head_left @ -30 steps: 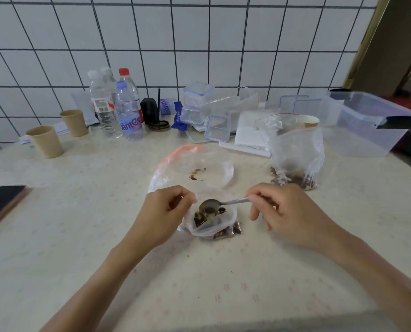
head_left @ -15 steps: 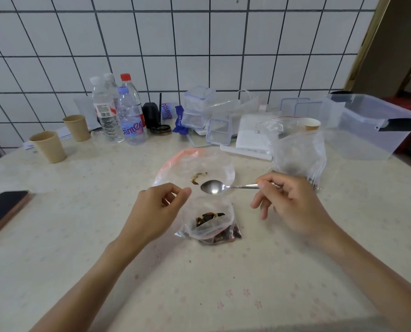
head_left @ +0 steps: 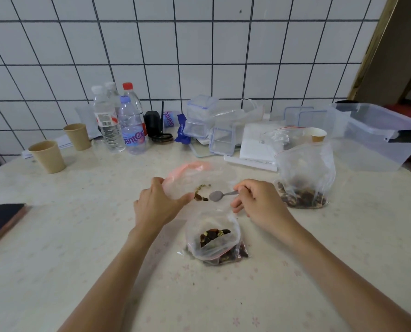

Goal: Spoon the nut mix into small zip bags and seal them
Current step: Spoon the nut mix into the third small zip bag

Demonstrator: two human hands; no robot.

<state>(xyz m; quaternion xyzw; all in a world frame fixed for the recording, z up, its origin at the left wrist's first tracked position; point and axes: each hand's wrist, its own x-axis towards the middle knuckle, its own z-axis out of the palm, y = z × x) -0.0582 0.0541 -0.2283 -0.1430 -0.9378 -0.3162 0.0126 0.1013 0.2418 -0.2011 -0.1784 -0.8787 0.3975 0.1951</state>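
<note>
A dark phone (head_left: 2, 220) is seen far left of the small zip bag (head_left: 214, 239), at the table (head_left: 56, 271) edge. Two paper cups (head_left: 48, 156) and a cluster of water bottles (head_left: 118, 121) are set beyond and left of that bag, near the tiled wall.

The left hand (head_left: 157, 205) is placed just beyond and left of the small zip bag, its fingers and thumb spread and laid against the rim of a large clear bag with a pink zip strip (head_left: 194, 178). A few pieces of nut mix (head_left: 200, 192) are left inside that large bag.

The small zip bag is stood on the table with its mouth open upward, partly filled with dark nut mix.

The spoon (head_left: 220, 195) is held directly beyond the small bag, inside the large bag's mouth. Its long axis is laid nearly level, with the bowl pointed left toward the loose nuts and the handle run right into the right hand (head_left: 259, 204), whose fingers are curled and pinched on the handle.

Right of the small zip bag, a taller bag of nut mix (head_left: 305, 178) is stood upright, and a clear plastic bin (head_left: 376, 135) is seen beyond it.
</note>
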